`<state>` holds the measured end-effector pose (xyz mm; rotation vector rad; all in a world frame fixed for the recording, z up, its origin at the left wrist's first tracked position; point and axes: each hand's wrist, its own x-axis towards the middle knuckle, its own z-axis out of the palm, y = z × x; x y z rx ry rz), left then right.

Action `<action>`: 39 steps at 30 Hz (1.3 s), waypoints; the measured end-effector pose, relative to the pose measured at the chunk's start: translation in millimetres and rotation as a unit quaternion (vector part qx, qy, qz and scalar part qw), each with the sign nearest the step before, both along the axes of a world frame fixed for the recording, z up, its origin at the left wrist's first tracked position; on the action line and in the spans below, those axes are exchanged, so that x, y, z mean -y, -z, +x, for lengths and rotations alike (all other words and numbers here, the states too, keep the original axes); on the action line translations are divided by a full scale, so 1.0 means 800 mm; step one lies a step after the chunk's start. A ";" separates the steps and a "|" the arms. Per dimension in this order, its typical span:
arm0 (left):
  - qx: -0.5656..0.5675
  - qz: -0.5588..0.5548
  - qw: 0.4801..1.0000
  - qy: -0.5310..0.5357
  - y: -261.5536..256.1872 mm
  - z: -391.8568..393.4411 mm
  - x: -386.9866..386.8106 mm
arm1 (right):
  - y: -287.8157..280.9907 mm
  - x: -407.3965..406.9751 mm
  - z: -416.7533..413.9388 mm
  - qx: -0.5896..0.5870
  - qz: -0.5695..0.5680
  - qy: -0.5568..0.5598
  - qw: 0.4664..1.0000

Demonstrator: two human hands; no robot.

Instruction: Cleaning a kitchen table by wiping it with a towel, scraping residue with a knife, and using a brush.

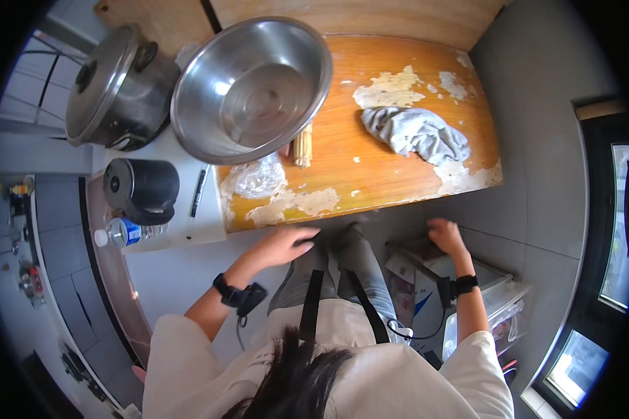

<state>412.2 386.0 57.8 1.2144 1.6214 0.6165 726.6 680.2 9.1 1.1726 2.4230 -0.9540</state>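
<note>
My left hand is held just off the near edge of a worn wooden tabletop, fingers apart and holding nothing. Farther right, my right hand hangs in the air past the same edge; it is somewhat blurred, and its fingers look bent, so its grip is unclear. A crumpled grey cloth lies on the right part of the tabletop. At the left stands a large steel basin, partly covering a bundle of thin sticks. Beside the bundle lies a clear plastic bag.
Left of the basin are a lidded steel pot, a dark kettle-like container, a black pen and a plastic bottle on its side. Boxes and a white drawer unit stand low at the right, near a tiled wall.
</note>
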 end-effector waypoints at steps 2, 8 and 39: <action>-0.034 0.105 0.993 -0.030 -0.047 0.011 -0.102 | -0.024 -0.036 -0.028 -0.144 0.150 0.031 0.978; -0.326 0.115 0.938 -0.029 0.004 0.011 -0.337 | -0.037 -0.123 -0.166 -0.139 0.231 -0.040 0.962; -0.401 0.151 0.900 -0.083 0.067 0.016 -0.537 | 0.002 -0.337 -0.192 -0.116 0.318 -0.159 0.927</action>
